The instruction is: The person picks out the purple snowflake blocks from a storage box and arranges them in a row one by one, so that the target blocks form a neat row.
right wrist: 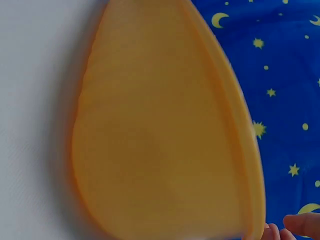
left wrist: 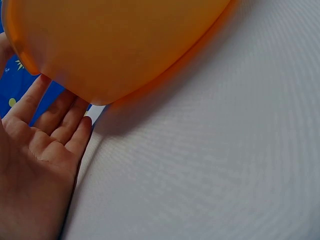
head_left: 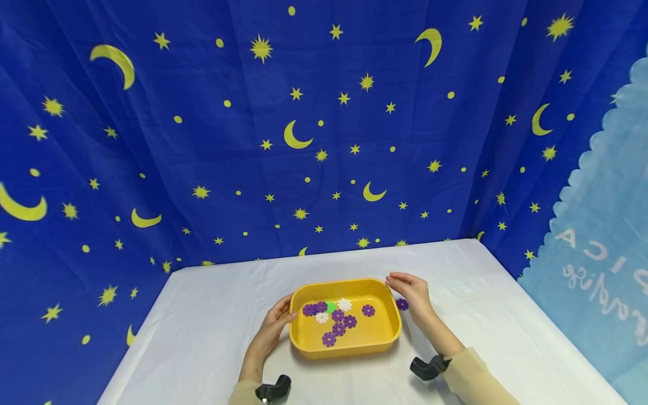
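Note:
A yellow plastic basin (head_left: 354, 350) sits on the white table, with several purple, white and green snowflake discs lying inside, such as a purple disc (head_left: 329, 339), a white disc (head_left: 344, 304) and a green disc (head_left: 331, 307). My left hand (head_left: 273, 323) grips the basin's left end, thumb over the rim and fingers against the outer wall (left wrist: 125, 50). At the far right corner is my right hand (head_left: 412, 292), fingertips by the rim (right wrist: 255, 200) and one finger apart from it. Another purple disc (head_left: 402, 304) lies on the table beside that hand, partly covered.
The white-covered table (head_left: 212, 315) meets a blue curtain (head_left: 243, 169) with yellow moons and stars at the back and sides. A light blue scalloped cloth (head_left: 602, 225) with white lettering hangs at right. Black wrist devices (head_left: 430, 367) are worn on both forearms.

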Demonstrator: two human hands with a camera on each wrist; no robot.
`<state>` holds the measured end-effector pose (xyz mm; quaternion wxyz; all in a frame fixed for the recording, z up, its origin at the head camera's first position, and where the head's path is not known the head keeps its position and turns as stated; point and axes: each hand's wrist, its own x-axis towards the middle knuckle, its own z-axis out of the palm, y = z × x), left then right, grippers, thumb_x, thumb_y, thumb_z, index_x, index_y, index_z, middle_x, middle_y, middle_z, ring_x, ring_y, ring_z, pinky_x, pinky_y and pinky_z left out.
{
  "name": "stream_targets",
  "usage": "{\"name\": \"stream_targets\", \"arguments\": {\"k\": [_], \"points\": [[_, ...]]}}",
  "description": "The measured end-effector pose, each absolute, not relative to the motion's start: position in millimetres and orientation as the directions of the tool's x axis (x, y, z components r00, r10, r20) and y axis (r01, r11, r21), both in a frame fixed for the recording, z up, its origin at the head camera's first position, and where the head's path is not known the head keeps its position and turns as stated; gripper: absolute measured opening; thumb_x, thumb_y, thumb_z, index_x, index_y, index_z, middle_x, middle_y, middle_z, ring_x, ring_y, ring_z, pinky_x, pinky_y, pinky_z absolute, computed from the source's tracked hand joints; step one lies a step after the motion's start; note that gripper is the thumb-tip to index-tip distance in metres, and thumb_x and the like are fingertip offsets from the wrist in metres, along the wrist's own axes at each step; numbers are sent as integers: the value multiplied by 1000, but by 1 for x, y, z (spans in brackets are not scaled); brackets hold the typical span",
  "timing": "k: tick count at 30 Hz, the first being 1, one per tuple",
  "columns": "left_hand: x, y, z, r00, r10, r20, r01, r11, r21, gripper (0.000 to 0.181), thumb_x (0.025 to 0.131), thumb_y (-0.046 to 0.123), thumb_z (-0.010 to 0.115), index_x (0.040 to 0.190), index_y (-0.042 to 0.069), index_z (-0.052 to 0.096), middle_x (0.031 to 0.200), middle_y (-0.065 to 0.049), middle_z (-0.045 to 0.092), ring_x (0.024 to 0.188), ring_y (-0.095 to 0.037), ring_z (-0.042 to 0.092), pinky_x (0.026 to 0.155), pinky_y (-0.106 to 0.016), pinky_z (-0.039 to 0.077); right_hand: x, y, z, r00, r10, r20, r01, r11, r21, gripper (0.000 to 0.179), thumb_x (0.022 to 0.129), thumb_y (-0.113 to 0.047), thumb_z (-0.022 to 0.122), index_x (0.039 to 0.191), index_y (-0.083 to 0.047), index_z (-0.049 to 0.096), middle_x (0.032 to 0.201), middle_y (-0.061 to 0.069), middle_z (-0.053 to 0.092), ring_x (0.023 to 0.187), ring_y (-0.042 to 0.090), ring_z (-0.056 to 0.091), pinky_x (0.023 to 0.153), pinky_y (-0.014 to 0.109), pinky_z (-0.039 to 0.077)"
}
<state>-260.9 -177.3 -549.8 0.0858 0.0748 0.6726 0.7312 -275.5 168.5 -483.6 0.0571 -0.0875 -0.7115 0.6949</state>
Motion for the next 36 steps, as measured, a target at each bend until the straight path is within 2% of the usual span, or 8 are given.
{"name": "stream_targets", "arguments": {"k": [7,13,21,30,36], "points": [[-259,-177,-550,-974,225,-4,-23,-83,996,58,90,6,56,144,-2,35,148,-23,39,136,-33,37,95,-12,42,-274,156,-479,-983,175,-60,71,60,-996,36,86,-8,67,117,7,61,104,10,73,80,2,65,78,19,54],[-258,-176,-550,-976,218,-9,-28,-81,996,58,90,7,56,143,-1,35,147,-23,40,136,-33,38,99,-16,42,-274,145,-481,-989,136,-63,68,38,-997,31,86,-6,67,114,7,63,105,13,72,85,5,66,82,18,55],[-260,-177,-549,-977,212,-19,-36,-76,996,58,89,8,58,143,1,37,148,-19,40,137,-33,36,115,-41,32,-274,129,-481,-992,115,-47,53,52,-997,28,85,-4,66,111,7,64,108,17,71,89,9,67,86,21,55],[-261,-177,-550,-976,217,-16,-32,-71,997,58,90,9,58,143,1,37,148,-19,40,136,-31,38,110,-29,38,-276,117,-492,-999,1,-45,45,73,-996,29,83,2,66,110,11,63,106,24,69,85,13,68,79,24,57],[-261,-178,-549,-974,225,6,-2,-35,999,59,91,12,58,144,-1,35,149,-22,38,128,-15,47,103,-18,42,-276,114,-497,-991,-95,-94,79,157,-984,29,79,0,69,107,9,66,98,17,72,81,12,68,77,28,58]]}}
